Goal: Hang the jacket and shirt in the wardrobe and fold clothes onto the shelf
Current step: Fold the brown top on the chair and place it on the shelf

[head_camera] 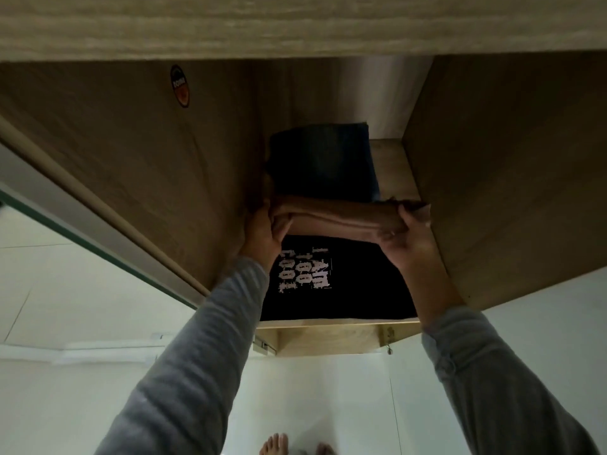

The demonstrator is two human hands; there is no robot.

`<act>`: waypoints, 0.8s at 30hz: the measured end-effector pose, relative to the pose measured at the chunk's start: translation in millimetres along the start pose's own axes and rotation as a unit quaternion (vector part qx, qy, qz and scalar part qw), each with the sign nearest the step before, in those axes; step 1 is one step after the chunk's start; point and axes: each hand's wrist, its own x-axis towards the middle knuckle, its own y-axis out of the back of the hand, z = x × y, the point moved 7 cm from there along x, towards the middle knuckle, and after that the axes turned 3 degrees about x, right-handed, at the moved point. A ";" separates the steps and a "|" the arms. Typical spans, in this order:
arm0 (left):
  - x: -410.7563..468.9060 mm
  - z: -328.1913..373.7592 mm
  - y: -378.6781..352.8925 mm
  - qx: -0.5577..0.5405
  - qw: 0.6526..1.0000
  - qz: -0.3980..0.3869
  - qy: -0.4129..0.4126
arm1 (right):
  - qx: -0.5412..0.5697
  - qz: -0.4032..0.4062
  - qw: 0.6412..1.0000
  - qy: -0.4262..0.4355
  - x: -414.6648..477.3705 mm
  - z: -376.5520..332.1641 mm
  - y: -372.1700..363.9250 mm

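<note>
Dimly, left hand (262,236), right hand (409,239) gripping tan folded garment (338,218), black printed shirt (354,290) partly covered

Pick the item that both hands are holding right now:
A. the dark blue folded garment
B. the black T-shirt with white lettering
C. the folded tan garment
C: the left hand and the right hand each grip one end of the folded tan garment, while the black T-shirt and the dark blue folded garment lie on the shelf.
</note>
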 end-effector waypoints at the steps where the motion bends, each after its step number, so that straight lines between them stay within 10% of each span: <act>1: 2.9 12.8 -9.1 0.000 1.000 -0.006 -0.018 | 0.007 -0.013 1.000 0.004 -2.3 -7.2 -14.5; 8: -14.1 11.4 4.5 -0.039 0.996 -0.023 -0.074 | 0.034 -0.075 0.995 0.049 -21.8 -8.2 -7.9; 12: -24.0 -76.9 84.7 0.125 0.989 0.079 0.015 | -0.059 0.099 0.992 -0.051 -34.5 49.8 92.4; 16: -9.8 -110.9 126.6 0.307 0.939 0.134 0.071 | -0.168 0.144 0.968 -0.117 -45.2 70.4 141.7; 20: -27.0 -80.0 110.5 0.520 0.831 0.191 -0.052 | -0.167 0.128 0.974 -0.085 -42.6 53.7 133.5; 24: -43.9 -68.6 100.9 0.550 0.813 0.163 -0.098 | -0.184 0.138 0.969 -0.090 -43.6 51.5 127.2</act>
